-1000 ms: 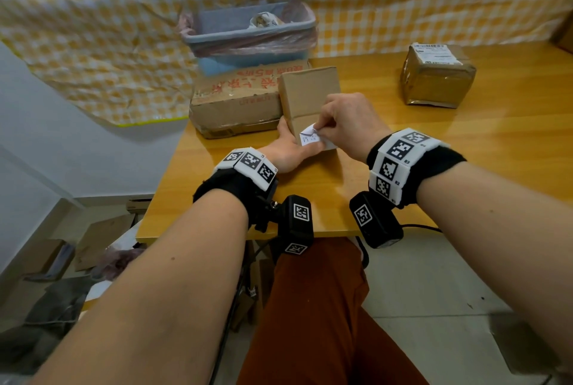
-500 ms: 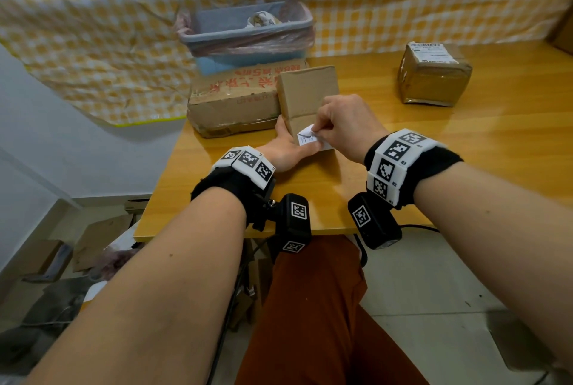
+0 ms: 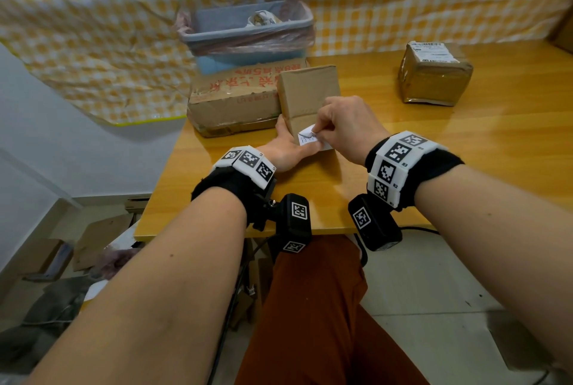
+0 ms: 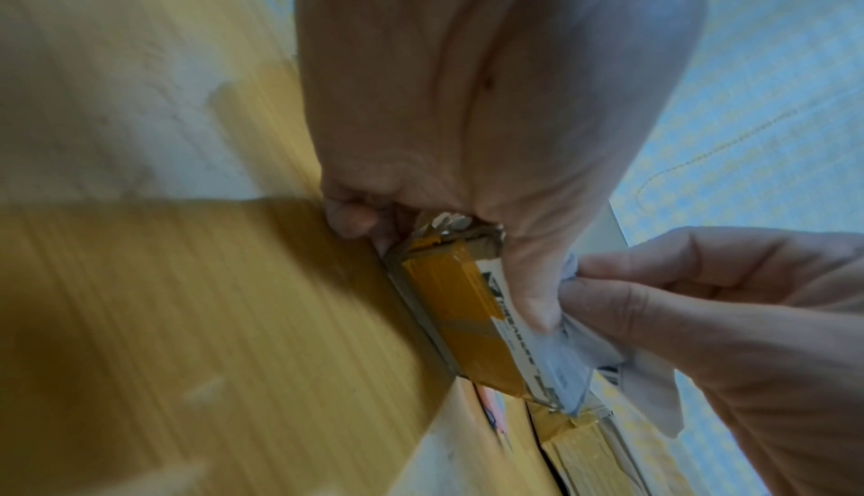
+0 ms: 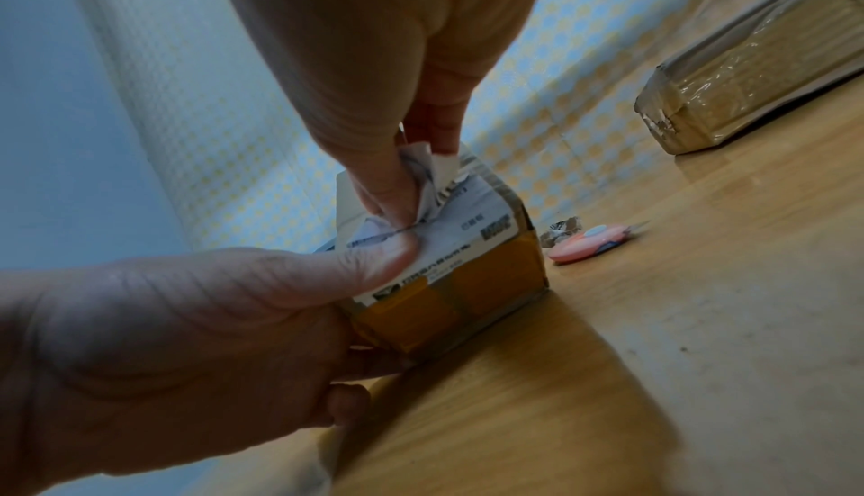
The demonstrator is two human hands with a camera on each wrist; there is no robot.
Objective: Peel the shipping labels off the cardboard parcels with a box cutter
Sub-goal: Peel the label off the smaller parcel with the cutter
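The small cardboard parcel point(image 3: 305, 96) stood on the wooden table just beside the bigger red-printed parcel point(image 3: 232, 99), brown tape banding its near end. Its white shipping label point(image 3: 307, 138) was crumpled and partly lifted off the near face, the rest of it stuck down. My pink box cutter point(image 5: 590, 242) lay flat on the table near the small parcel's far side. A third parcel point(image 3: 434, 74), wrapped in glossy tape, sat well apart to my right with its label point(image 3: 434, 51) flat on top.
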